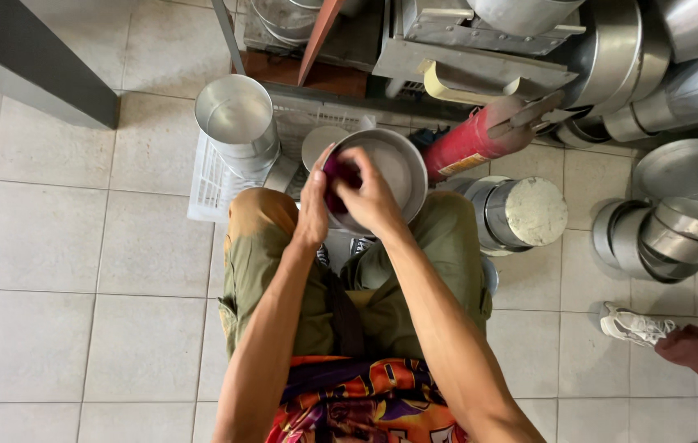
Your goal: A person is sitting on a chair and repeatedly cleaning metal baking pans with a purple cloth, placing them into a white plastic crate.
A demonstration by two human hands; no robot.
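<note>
the person sits low over the tiled floor point(54, 246) with a round metal pan point(390, 168) propped between the knees. the left hand point(314, 205) is closed on the pan's near rim, steadying it, and the right hand point(369, 197) is clenched around a dark purple cloth point(339, 176), pressing it against the inside of the pan.

what worries me is the balance: the pan looks held up only by the knees and that one hand on its edge, so a hard push with the cloth could tip it forward into the white crate point(218, 176) or knock the tall metal tin point(238, 123) standing in it. a thin metal rim could also nick the fingers wrapped over it. the stacked pans point(661, 230) to the right sit close, and someone's foot in a white shoe point(632, 324) is near them, so a careless step might send them clattering.
</note>
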